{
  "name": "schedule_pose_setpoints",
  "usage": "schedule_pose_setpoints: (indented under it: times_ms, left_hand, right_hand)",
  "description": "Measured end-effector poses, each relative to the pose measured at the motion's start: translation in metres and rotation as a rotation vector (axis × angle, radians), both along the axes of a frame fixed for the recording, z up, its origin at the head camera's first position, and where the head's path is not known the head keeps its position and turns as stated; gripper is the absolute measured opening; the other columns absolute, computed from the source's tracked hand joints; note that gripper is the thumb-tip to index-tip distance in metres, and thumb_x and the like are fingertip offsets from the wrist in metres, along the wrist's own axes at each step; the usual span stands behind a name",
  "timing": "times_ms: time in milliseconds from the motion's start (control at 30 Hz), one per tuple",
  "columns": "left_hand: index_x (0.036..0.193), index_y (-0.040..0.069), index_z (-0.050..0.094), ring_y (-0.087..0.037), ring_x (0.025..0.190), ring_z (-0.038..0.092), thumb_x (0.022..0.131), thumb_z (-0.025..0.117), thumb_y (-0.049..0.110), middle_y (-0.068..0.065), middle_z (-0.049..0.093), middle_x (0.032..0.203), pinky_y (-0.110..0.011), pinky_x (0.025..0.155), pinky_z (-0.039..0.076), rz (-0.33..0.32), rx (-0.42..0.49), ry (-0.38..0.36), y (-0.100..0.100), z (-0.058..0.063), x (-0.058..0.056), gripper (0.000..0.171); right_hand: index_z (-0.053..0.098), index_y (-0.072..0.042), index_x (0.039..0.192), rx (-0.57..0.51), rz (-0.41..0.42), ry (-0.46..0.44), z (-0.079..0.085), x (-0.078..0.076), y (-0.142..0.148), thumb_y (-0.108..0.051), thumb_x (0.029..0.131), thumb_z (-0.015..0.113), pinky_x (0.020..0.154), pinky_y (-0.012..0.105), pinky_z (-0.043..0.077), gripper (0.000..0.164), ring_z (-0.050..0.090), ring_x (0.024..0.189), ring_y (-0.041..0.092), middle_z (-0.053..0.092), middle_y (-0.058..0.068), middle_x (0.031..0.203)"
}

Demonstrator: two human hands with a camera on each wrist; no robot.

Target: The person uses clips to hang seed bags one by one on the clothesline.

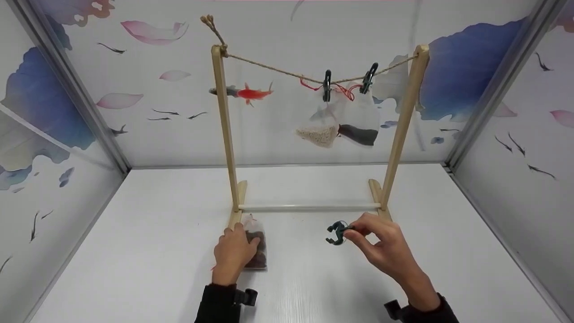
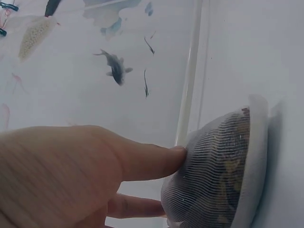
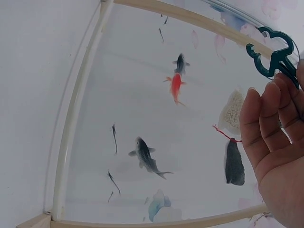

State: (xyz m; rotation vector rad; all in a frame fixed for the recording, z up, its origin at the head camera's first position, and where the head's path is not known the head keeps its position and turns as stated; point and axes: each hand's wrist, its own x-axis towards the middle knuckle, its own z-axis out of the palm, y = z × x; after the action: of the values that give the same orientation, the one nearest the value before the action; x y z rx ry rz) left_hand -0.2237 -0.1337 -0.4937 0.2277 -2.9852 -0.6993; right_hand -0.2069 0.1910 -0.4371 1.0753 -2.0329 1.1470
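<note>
My left hand (image 1: 234,251) holds a small see-through mesh bag (image 1: 257,262) with dark brown contents, low over the white table by the left foot of a wooden rack. In the left wrist view, the thumb and a finger grip one side of this bag (image 2: 213,166). My right hand (image 1: 383,240) pinches a dark green plastic clip (image 1: 336,233) by its handles, with its curved prongs pointing left. The right wrist view shows the clip (image 3: 275,57) above the fingertips.
Two wooden posts (image 1: 225,130) carry a sagging twine line (image 1: 273,68). Black clips (image 1: 327,85) hold a bag of pale grains (image 1: 318,134) and a bag with dark contents (image 1: 358,134) on it. A white rod (image 1: 309,207) joins the rack's feet. Printed walls surround the table.
</note>
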Motion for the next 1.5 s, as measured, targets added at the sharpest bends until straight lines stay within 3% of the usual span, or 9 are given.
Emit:
schedule_pose_setpoints:
  times_ms: [200, 500, 767, 1100, 1500]
  left_hand:
    - [0.125, -0.008, 0.057, -0.043, 0.093, 0.064, 0.091, 0.075, 0.032, -0.024, 0.061, 0.1, -0.052, 0.072, 0.053, -0.003, 0.025, -0.005, -0.001, 0.0, 0.0, 0.055]
    - [0.129, -0.01, 0.056, -0.045, 0.092, 0.067, 0.09, 0.077, 0.033, -0.027, 0.065, 0.104, -0.052, 0.07, 0.054, -0.027, 0.061, -0.008, -0.003, -0.008, -0.002, 0.062]
    - [0.119, -0.008, 0.06, -0.039, 0.082, 0.068, 0.088, 0.079, 0.035, -0.019, 0.065, 0.092, -0.048, 0.063, 0.053, -0.022, 0.072, -0.022, -0.003, -0.012, -0.005, 0.056]
    - [0.086, 0.001, 0.062, -0.022, 0.064, 0.056, 0.089, 0.079, 0.033, -0.006, 0.054, 0.071, -0.039, 0.055, 0.046, -0.024, 0.116, -0.028, -0.004, -0.014, -0.006, 0.036]
    - [0.087, 0.002, 0.064, -0.024, 0.067, 0.06, 0.087, 0.081, 0.033, -0.006, 0.058, 0.074, -0.042, 0.056, 0.049, -0.013, 0.113, 0.025, -0.004, -0.019, -0.007, 0.035]
  right_hand:
    - [0.071, -0.011, 0.093, 0.004, 0.018, 0.012, 0.0, -0.002, 0.001, -0.016, 0.096, 0.072, 0.065, 0.018, 0.053, 0.006, 0.064, 0.071, 0.007, 0.067, -0.006, 0.086]
    - [0.07, -0.012, 0.092, 0.013, 0.019, 0.003, 0.0, 0.0, 0.0, -0.009, 0.092, 0.076, 0.066, 0.018, 0.052, 0.007, 0.063, 0.07, 0.007, 0.066, -0.007, 0.085]
    - [0.07, -0.01, 0.091, 0.015, 0.018, 0.003, -0.001, -0.001, 0.0, -0.016, 0.095, 0.073, 0.066, 0.017, 0.051, 0.008, 0.062, 0.07, 0.007, 0.066, -0.007, 0.084]
    - [0.07, -0.01, 0.09, 0.02, 0.022, 0.005, -0.003, -0.002, 0.0, -0.015, 0.095, 0.074, 0.065, 0.017, 0.051, 0.008, 0.062, 0.07, 0.007, 0.066, -0.007, 0.084]
    - [0.07, -0.011, 0.09, 0.015, 0.045, 0.022, -0.006, -0.004, -0.001, -0.014, 0.094, 0.075, 0.062, 0.016, 0.049, 0.007, 0.061, 0.067, 0.006, 0.066, -0.006, 0.083]
